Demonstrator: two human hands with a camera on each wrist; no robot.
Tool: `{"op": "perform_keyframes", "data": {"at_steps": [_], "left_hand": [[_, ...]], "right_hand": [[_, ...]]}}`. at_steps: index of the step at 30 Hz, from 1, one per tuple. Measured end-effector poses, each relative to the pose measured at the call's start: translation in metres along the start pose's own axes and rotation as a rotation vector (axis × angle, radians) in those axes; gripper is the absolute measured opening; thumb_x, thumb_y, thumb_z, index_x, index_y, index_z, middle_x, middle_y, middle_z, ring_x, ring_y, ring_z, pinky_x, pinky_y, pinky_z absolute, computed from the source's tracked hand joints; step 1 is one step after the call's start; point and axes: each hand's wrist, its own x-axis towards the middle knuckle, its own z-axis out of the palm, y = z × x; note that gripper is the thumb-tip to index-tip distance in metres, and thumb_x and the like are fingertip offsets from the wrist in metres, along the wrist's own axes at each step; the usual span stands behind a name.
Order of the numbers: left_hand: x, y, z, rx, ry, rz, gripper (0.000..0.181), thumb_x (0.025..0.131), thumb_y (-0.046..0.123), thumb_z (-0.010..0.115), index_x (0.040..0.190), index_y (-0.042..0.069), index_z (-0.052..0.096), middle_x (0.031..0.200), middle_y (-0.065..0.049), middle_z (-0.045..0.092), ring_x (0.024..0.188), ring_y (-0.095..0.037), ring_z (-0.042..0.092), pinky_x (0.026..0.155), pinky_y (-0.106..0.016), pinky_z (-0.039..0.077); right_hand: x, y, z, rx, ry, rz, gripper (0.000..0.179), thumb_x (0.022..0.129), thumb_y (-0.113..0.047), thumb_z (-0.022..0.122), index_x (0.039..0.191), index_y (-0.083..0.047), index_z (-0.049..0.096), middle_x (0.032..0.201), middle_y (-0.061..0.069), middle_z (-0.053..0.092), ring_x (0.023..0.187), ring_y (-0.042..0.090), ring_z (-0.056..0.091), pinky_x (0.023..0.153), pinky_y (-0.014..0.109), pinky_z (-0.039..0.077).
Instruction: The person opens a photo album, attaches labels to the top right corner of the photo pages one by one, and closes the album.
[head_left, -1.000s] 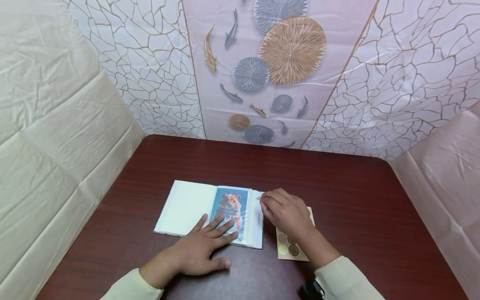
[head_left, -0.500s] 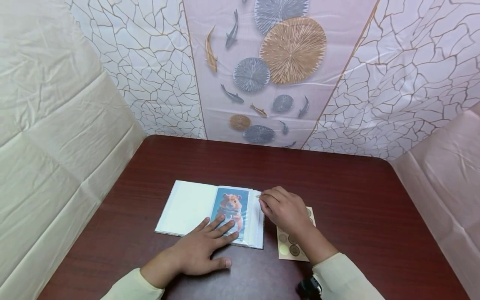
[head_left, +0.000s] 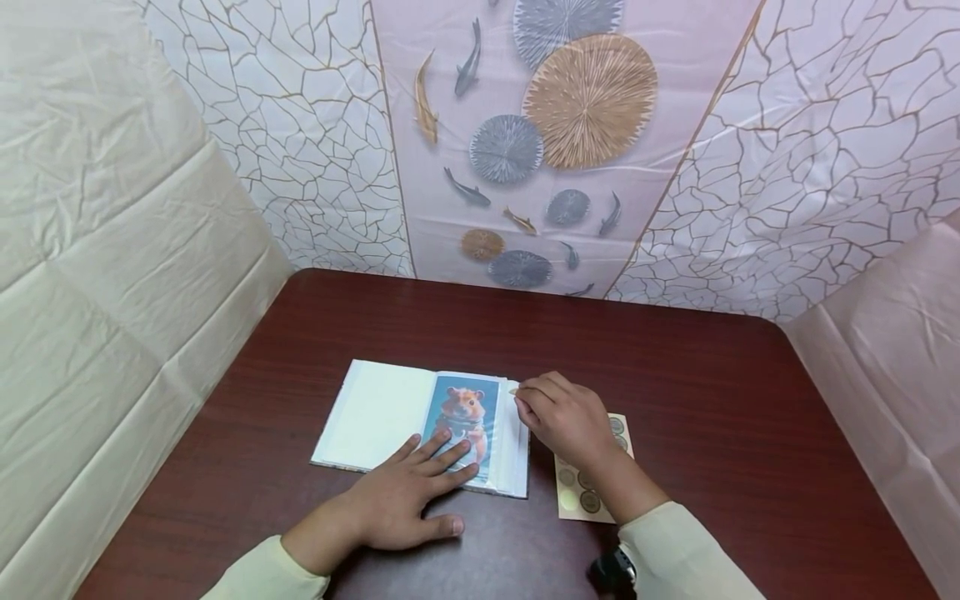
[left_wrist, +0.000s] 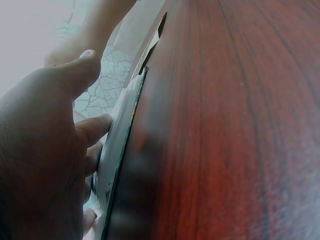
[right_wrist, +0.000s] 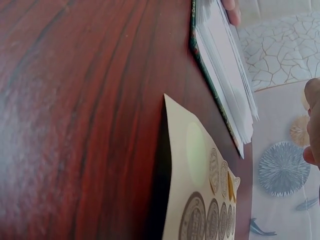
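We're looking across a dark red tabletop [head_left: 697, 400], with pale cloth [head_left: 172, 242] rising on the left and a backdrop [head_left: 517, 192] of fish and discs behind. Near us, the right sleeve [head_left: 686, 554] reaches in, a black device [head_left: 611, 573] at its wrist, and that forearm crosses right over the sheet [head_left: 579, 500], so we lose part of it. Just to its left lies the album [head_left: 375, 417], spread open, the gap between them narrow. From the right wrist, we see the sheet's edge lifted off the tabletop, a dark shadow underneath, and a green patterned edge on the album's cover.

Now what they carry! The sheet bears round stickers [right_wrist: 193, 220], brown and coin-like, plus a pale circle [right_wrist: 196, 154]. The album holds a thick stack of pages; its left side is plain white, its right carries a hamster picture [head_left: 463, 404], the lower part covered by fingers.

And the grips: the left hand [head_left: 408, 500] is released, fingers spread flat over the album and the picture. The right hand [head_left: 566, 421] is pinching a small tan piece [head_left: 513, 392] at the album's upper right edge; the fingers hide most of it.
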Motion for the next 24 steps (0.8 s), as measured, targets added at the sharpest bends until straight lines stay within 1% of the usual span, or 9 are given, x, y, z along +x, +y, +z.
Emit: {"op": "perform_keyframes", "data": {"at_steps": [3, 13, 20, 24], "left_hand": [[0.000, 0.000, 0.000, -0.002, 0.003, -0.001, 0.070, 0.102, 0.066, 0.041, 0.162, 0.031, 0.031, 0.170, 0.005, 0.014, 0.156, -0.026, 0.002, 0.122, -0.060, 0.009], [-0.001, 0.001, 0.000, -0.014, 0.006, -0.002, 0.071, 0.102, 0.066, 0.041, 0.162, 0.030, 0.032, 0.170, 0.005, 0.014, 0.156, -0.026, 0.003, 0.122, -0.060, 0.009], [-0.001, 0.000, -0.001, 0.000, 0.007, -0.001, 0.071, 0.101, 0.067, 0.041, 0.162, 0.030, 0.032, 0.170, 0.005, 0.015, 0.156, -0.026, 0.003, 0.122, -0.060, 0.010], [-0.001, 0.000, 0.000, 0.007, 0.004, 0.000, 0.072, 0.101, 0.068, 0.040, 0.162, 0.031, 0.031, 0.170, 0.005, 0.014, 0.156, -0.025, 0.002, 0.122, -0.059, 0.009]], "right_hand": [[0.001, 0.000, 0.002, 0.004, -0.003, 0.001, 0.013, 0.093, -0.018, 0.068, 0.096, -0.010, 0.078, 0.097, -0.002, 0.074, 0.090, 0.014, 0.069, 0.060, 0.028, 0.057], [0.006, -0.001, 0.010, 0.006, -0.010, 0.002, 0.011, 0.093, -0.019, 0.072, 0.097, -0.011, 0.078, 0.099, -0.003, 0.075, 0.093, 0.013, 0.069, 0.058, 0.028, 0.056], [0.008, -0.002, 0.014, 0.003, -0.049, 0.024, 0.010, 0.093, -0.019, 0.072, 0.097, -0.011, 0.078, 0.101, -0.002, 0.075, 0.094, 0.014, 0.069, 0.060, 0.028, 0.056], [0.009, -0.002, 0.015, -0.004, -0.052, 0.019, 0.009, 0.092, -0.018, 0.074, 0.097, -0.011, 0.078, 0.100, 0.000, 0.075, 0.094, 0.015, 0.069, 0.059, 0.029, 0.056]]}}
